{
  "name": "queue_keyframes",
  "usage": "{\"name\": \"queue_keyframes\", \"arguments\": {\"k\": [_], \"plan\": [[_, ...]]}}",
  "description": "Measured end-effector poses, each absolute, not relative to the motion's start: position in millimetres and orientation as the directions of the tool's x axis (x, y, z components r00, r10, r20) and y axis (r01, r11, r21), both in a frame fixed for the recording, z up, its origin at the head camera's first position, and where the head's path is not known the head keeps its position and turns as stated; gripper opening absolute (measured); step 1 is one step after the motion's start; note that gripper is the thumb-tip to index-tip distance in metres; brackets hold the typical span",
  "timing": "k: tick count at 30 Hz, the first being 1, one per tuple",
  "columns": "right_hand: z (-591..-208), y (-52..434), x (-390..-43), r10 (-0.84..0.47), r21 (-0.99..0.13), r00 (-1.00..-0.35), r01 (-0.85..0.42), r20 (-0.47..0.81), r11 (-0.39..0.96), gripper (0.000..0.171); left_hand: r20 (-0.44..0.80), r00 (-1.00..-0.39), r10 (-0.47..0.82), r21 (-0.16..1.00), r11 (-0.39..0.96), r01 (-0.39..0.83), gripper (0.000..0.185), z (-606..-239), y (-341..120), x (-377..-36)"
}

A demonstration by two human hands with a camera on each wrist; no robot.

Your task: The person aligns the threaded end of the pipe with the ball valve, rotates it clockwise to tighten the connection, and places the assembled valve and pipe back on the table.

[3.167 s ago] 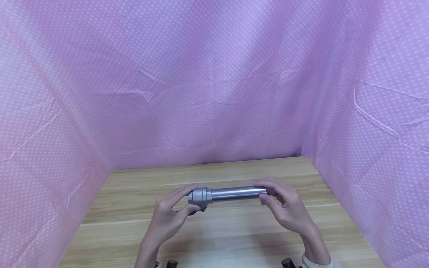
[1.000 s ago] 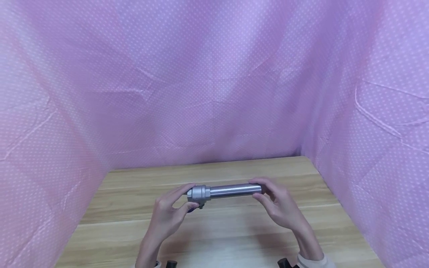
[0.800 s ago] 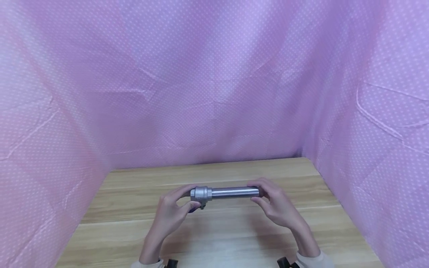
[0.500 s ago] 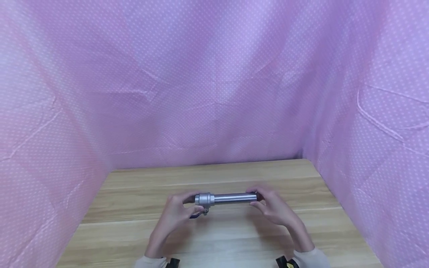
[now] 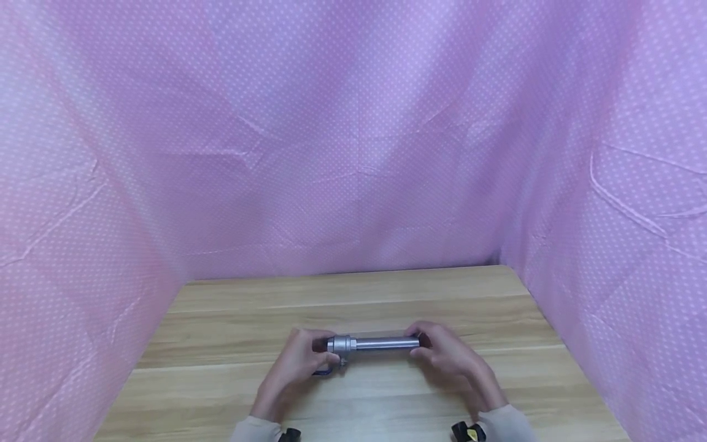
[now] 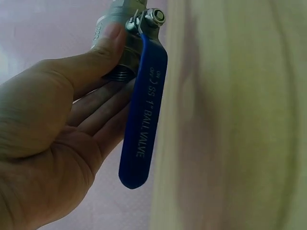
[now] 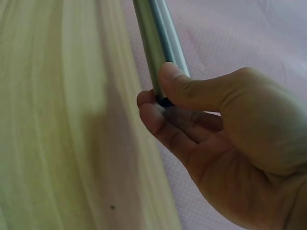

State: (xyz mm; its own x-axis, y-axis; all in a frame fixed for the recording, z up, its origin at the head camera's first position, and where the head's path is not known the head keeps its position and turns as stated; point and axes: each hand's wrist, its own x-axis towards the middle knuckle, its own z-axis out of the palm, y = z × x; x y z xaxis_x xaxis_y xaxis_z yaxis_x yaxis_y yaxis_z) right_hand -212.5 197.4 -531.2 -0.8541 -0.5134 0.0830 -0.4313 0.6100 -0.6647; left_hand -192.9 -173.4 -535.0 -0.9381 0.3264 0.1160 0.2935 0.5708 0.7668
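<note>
A metal ball valve [image 5: 342, 345] has a shiny steel pipe [image 5: 386, 344] joined to its right end, the two lying level in one line. My left hand [image 5: 301, 356] grips the valve body between thumb and fingers. In the left wrist view the valve's blue lever [image 6: 144, 115], lettered "SS 1" BALL VALVE", points back toward the wrist beside the palm, and an open threaded end shows under the thumb. At the other end my right hand [image 5: 444, 351] pinches the pipe's free tip; the right wrist view shows thumb and fingertips on the pipe [image 7: 160, 43].
A wood-grain table [image 5: 353, 294] lies beneath the hands. Pink dotted cloth [image 5: 353, 153] hangs behind it and along both sides. Dark camera mounts [image 5: 468, 431] sit at the wrists by the light sleeves.
Both hands have lowered the valve and pipe toward the table and nearer the body. The right hand has also shifted left. Both grips stay on the same ends.
</note>
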Motion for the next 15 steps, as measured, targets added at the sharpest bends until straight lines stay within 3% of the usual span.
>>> {"name": "queue_keyframes", "arguments": {"k": [8, 15], "plan": [[-545.1, 193.7, -213.3, -0.47, -0.655, -0.882, -0.376, 0.036, 0.655, 0.027, 0.107, -0.94, 0.323, 0.718, 0.629, 0.298, 0.039, -548.6, -169.7, -195.4], [-549.3, 191.9, -215.9, -0.466, -0.624, -0.882, -0.401, 0.066, 0.67, 0.026, 0.09, -0.949, 0.303, 0.683, 0.674, 0.28, 0.038, -550.5, -169.6, -195.1]]}}
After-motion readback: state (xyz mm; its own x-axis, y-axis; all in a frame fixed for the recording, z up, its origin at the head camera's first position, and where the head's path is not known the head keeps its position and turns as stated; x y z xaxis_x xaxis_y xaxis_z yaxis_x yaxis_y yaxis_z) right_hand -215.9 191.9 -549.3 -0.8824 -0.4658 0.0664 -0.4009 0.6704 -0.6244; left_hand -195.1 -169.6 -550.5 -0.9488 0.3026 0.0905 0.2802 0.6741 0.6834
